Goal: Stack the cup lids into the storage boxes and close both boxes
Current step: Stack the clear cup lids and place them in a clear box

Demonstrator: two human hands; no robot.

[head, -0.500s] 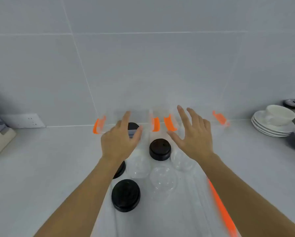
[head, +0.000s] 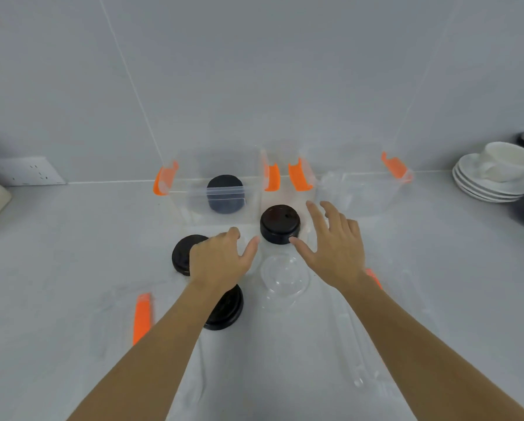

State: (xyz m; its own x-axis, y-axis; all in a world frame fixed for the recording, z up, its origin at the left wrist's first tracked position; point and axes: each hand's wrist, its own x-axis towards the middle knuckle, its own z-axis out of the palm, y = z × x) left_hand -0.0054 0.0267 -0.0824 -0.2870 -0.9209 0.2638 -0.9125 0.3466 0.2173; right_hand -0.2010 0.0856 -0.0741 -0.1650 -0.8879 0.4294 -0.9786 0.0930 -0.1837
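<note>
Both hands are empty. My left hand (head: pixel 221 261) hangs palm down with its fingers loosely spread and nothing between them. My right hand (head: pixel 333 247) is fanned wide, its thumb tip just beside the near right edge of the centre black lid (head: pixel 280 224). I cannot tell whether it touches. That lid looks thick enough to be a couple nested together.

A clear dome lid (head: pixel 285 276) sits on the counter between my two wrists. The left black lid (head: pixel 181 253) lies half hidden under my left knuckles, and the near black lid (head: pixel 228 308) pokes out from under my left forearm.

Farther off, against the wall, the two clear storage boxes stand side by side with their orange latches up and their tops open. The left box (head: pixel 180 208) has one boxed black lid (head: pixel 225 194) inside it. The right box (head: pixel 376 202) may hold clear lids, but the see-through plastic makes that too hard to read.

A clear box cover (head: pixel 356 341) lies flat at near right. An orange clip (head: pixel 142 317) at near left suggests the second cover lies there. A stack of saucers (head: pixel 485 183) with a cup on it sits far right.

I judge the job is early. One lid is stowed for certain, at least four are loose on the counter, and neither box is closed.
</note>
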